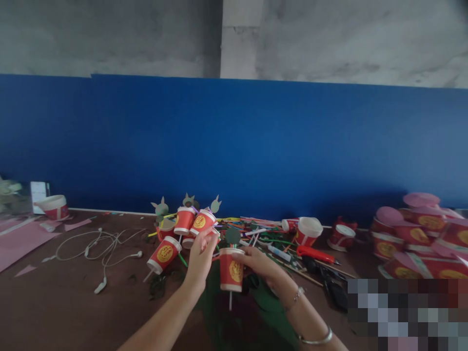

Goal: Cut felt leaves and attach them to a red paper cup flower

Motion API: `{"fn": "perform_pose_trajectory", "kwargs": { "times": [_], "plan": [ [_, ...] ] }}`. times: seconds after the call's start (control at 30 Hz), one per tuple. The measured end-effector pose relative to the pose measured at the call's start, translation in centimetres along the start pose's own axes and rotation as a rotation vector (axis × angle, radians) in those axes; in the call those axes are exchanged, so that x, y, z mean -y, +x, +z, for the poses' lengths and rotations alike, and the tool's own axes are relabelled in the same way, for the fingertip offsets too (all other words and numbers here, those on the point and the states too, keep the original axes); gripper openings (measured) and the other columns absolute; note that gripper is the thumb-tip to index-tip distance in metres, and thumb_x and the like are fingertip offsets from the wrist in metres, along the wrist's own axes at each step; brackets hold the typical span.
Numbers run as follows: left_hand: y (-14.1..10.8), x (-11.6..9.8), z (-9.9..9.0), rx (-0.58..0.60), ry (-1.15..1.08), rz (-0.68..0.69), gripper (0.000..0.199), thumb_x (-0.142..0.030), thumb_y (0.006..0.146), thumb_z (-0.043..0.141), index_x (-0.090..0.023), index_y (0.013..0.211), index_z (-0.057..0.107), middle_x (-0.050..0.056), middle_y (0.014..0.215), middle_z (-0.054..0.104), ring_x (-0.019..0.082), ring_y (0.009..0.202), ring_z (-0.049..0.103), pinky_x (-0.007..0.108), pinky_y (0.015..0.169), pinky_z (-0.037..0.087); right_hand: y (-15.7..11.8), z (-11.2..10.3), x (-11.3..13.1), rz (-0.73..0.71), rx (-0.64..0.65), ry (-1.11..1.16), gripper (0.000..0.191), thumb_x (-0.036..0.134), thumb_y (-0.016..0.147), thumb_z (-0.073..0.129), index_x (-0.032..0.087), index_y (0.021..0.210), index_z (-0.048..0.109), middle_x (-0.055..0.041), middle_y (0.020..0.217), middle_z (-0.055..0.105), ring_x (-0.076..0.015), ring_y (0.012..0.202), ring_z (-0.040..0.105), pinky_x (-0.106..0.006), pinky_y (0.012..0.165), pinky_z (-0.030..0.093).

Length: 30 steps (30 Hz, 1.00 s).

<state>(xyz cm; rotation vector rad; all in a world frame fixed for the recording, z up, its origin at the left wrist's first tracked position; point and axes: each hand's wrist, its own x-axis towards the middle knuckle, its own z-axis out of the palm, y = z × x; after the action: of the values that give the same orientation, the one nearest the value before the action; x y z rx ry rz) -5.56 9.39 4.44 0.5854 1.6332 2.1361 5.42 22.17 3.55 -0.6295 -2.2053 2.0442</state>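
Observation:
My right hand (pixel 261 263) grips a red paper cup (pixel 226 275) by its right side, thumb and fingers pressed to the wall. This cup has a yellow round emblem, a pale stick hanging below it and a dark green disc (pixel 233 236) above its rim. To its left, my left hand (pixel 200 253) is raised against a pile of similar cups, its fingers loosely stretched near an emblem cup (pixel 203 220). Whether they touch it is hard to see. Another paper cup (pixel 164 254) leans at the pile's front. Grey animal-head cutouts (pixel 161 208) stick up behind.
Loose coloured straws (pixel 256 234), a glue tube (pixel 280 253) and a red-handled tool (pixel 316 253) lie to the right, with dark scissors (pixel 332 287). Stacked red cups (pixel 420 239) stand far right. White earphones (pixel 104 248) and pink paper (pixel 22 241) lie left. A blue wall (pixel 234 146) bounds the back.

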Motion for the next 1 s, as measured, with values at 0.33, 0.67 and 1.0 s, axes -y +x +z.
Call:
{"fn": "perform_pose_trajectory", "kwargs": {
  "times": [0.33,0.67,1.0],
  "plan": [
    [-1.0,0.8,0.1,0.151,0.231,0.278,0.018,-0.022,0.079,0.051,-0.016,0.095,0.057,0.007,0.09,0.065,0.019,0.087,0.061,0.031,0.076,0.047,2.2,1.2,-2.4,-0.238,-0.366,-0.493,0.036,0.049,0.067,0.063,0.014,0.072,0.061,-0.0027,0.066,0.06,-0.0156,0.062,0.054,-0.024,0.055,0.04],
    [-3.9,1.3,1.5,0.348,0.56,0.574,0.019,-0.013,0.083,0.042,-0.019,0.093,0.058,0.005,0.087,0.065,0.017,0.084,0.06,0.03,0.076,0.046,0.6,-0.9,-1.6,-0.384,-0.491,-0.628,0.013,0.024,0.074,0.052,0.016,0.081,0.06,-0.0044,0.076,0.064,-0.0162,0.069,0.057,-0.025,0.065,0.042],
    [-3.9,3.6,-1.7,0.198,0.781,0.899,0.027,-0.01,0.083,0.04,-0.02,0.101,0.056,0.007,0.103,0.063,0.021,0.104,0.054,0.039,0.09,0.037,-5.0,2.6,-3.8,-0.349,-0.338,-1.103,0.01,0.023,0.073,0.056,0.018,0.067,0.062,-0.0029,0.072,0.062,-0.0174,0.075,0.054,-0.026,0.068,0.036]
  ]
}}
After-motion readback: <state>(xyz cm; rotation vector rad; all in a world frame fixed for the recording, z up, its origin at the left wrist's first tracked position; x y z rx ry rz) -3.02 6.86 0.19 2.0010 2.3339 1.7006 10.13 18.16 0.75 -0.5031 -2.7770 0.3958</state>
